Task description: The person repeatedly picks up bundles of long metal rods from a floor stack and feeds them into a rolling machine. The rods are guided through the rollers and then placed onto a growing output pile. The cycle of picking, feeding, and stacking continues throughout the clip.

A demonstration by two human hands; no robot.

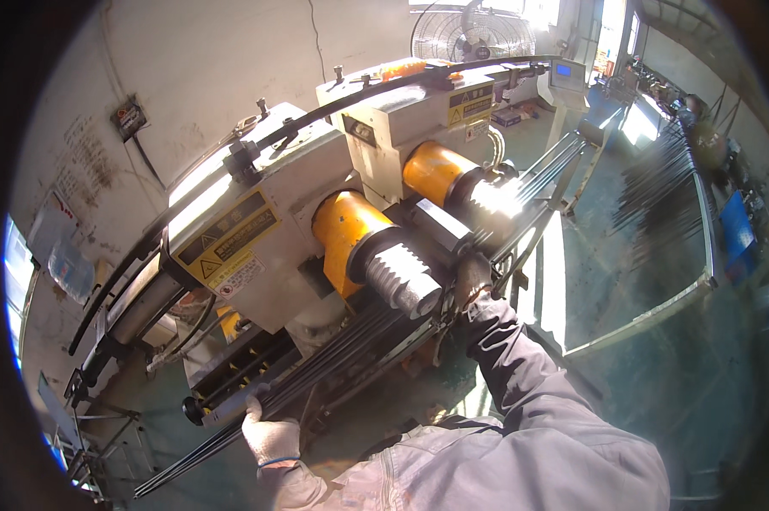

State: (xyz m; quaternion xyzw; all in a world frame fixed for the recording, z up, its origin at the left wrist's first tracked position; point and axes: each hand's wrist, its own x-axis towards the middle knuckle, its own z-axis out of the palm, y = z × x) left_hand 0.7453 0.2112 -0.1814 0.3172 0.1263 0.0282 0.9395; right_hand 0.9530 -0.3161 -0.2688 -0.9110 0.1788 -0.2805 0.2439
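Note:
In a pale work glove, my left hand [271, 438] is closed round the near end of a bundle of long thin metal rods [323, 358], its thumb lying over them. The rods run slantwise below the front of a grey machine [265, 200]. My right hand [473, 279], on an outstretched arm, is by the far part of the rods, beside a grey metal block [440, 223]. Shadow and the block hide its fingers. Just left of it, a ridged steel roller [401, 277] juts from an orange housing [350, 228]. A second orange housing [440, 172] sits farther back.
A black hose [350, 100] arches over the machine. Farther right, a control box with a small screen [566, 75] stands on a post. Many dark rods [665, 187] lie by a metal rail [648, 317] on the right. A large fan [474, 36] is at the back.

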